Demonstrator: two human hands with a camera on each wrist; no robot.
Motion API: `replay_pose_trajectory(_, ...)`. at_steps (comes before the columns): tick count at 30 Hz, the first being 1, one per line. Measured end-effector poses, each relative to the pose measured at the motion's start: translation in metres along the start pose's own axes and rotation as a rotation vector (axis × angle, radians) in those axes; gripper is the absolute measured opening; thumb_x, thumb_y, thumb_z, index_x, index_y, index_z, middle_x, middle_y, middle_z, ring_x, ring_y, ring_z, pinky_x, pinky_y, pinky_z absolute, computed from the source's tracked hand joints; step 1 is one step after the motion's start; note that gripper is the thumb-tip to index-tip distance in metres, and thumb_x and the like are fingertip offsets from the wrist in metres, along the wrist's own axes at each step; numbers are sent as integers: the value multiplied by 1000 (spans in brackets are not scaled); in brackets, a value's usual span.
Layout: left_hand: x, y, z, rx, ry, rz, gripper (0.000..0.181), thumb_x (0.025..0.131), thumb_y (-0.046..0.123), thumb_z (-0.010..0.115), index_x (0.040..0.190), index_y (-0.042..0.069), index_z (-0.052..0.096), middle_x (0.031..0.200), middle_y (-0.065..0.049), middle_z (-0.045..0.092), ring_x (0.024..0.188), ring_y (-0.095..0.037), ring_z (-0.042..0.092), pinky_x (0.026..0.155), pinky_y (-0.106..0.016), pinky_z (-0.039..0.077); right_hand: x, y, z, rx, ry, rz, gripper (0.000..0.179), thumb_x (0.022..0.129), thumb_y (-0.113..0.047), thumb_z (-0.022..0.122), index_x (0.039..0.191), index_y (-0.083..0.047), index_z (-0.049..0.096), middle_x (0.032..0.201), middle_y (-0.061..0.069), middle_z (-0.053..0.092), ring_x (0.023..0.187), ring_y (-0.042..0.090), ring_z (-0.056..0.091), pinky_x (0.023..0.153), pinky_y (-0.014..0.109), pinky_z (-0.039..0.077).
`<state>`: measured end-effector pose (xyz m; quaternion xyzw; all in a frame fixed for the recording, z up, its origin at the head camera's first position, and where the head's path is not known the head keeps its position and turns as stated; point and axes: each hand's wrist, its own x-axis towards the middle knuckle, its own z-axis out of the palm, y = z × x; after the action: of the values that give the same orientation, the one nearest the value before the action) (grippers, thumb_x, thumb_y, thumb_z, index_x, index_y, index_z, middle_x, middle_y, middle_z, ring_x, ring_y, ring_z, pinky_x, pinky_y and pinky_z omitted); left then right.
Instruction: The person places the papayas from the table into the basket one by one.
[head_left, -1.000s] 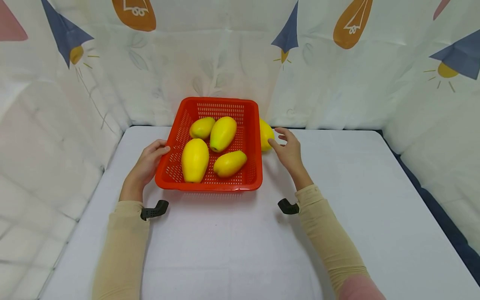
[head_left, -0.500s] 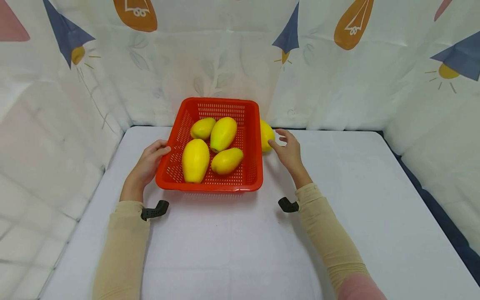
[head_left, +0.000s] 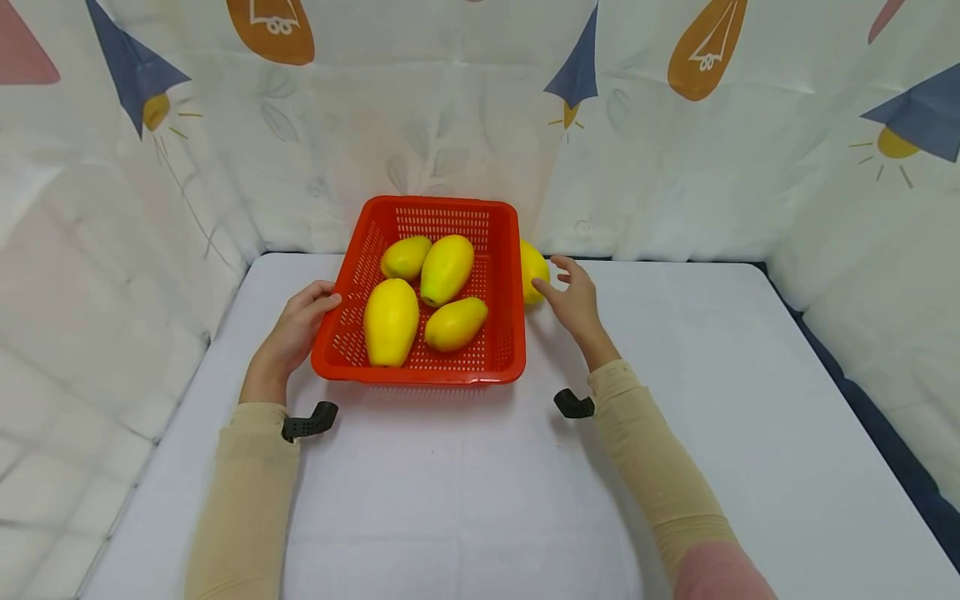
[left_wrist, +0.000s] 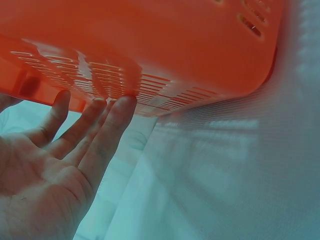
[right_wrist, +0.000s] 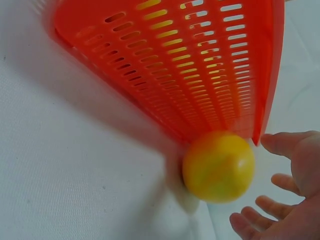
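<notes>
A red slotted plastic basket (head_left: 487, 283) stands at the table's far side with several oblong yellow fruits, papaya-shaped, inside; one large fruit (head_left: 391, 321) lies at its left. My left hand (head_left: 295, 321) is at the basket's left side. In the left wrist view its fingers (left_wrist: 112, 125) reach out straight, fingertips against the slotted wall. Outside the basket's right wall, another yellow fruit (right_wrist: 218, 167) sits on the table, partly hidden by the basket in the head view. My right hand (head_left: 576, 304) is beside that fruit, fingers apart and lightly bent, with a gap to it in the right wrist view.
A white-covered table (head_left: 450, 483) spreads out in front of the basket and to its right. Close behind it hangs a pale printed curtain (head_left: 465, 125). Each wrist carries a black camera strap, such as the left strap (head_left: 309, 422).
The front right fruit inside the basket has shifted slightly left. My right hand has edged a little to the left. The basket and my left hand have hardly moved.
</notes>
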<state>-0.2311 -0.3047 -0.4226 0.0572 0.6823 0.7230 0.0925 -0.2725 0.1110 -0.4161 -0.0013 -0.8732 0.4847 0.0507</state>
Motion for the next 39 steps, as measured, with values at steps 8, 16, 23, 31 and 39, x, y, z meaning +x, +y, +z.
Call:
replay_pose_trajectory(8, 0, 0, 0, -15, -1, 3, 19, 101, 24, 49, 114, 11, 49, 106, 0, 58, 91, -9, 61, 76, -19, 54, 3, 2, 3, 5, -12, 21, 57, 91, -31, 65, 141, -12, 44, 147, 11, 44, 130, 32, 46, 103, 48, 45)
replay_pose_trajectory(16, 0, 0, 0, -4, 7, -5, 19, 101, 26, 49, 114, 12, 50, 107, 0, 58, 91, -9, 61, 76, -19, 55, 12, 9, 7, 0, -14, 40, 61, 90, -32, 67, 142, -11, 43, 146, 15, 44, 129, 34, 48, 100, 47, 48)
replay_pose_trajectory(23, 1, -1, -1, 8, 20, -14, 19, 100, 27, 50, 114, 14, 51, 108, 0, 58, 92, -9, 61, 77, -18, 54, 16, 11, 12, -10, -35, 80, 68, 89, -38, 67, 145, -14, 38, 149, 13, 40, 131, 33, 46, 102, 47, 47)
replay_pose_trajectory(31, 1, -1, -1, -2, 15, -4, 17, 101, 25, 49, 113, 14, 51, 106, 0, 58, 91, -9, 62, 76, -19, 55, 19, 12, 17, -24, -51, 105, 73, 89, -39, 67, 149, -15, 32, 151, 13, 38, 133, 33, 44, 104, 46, 46)
replay_pose_trajectory(39, 0, -1, -1, -15, 0, 8, 19, 101, 25, 49, 115, 11, 51, 107, -1, 58, 91, -10, 61, 77, -19, 55, 23, 14, 23, 8, -51, 128, 71, 89, -33, 66, 149, -17, 31, 151, 11, 37, 132, 33, 44, 103, 45, 47)
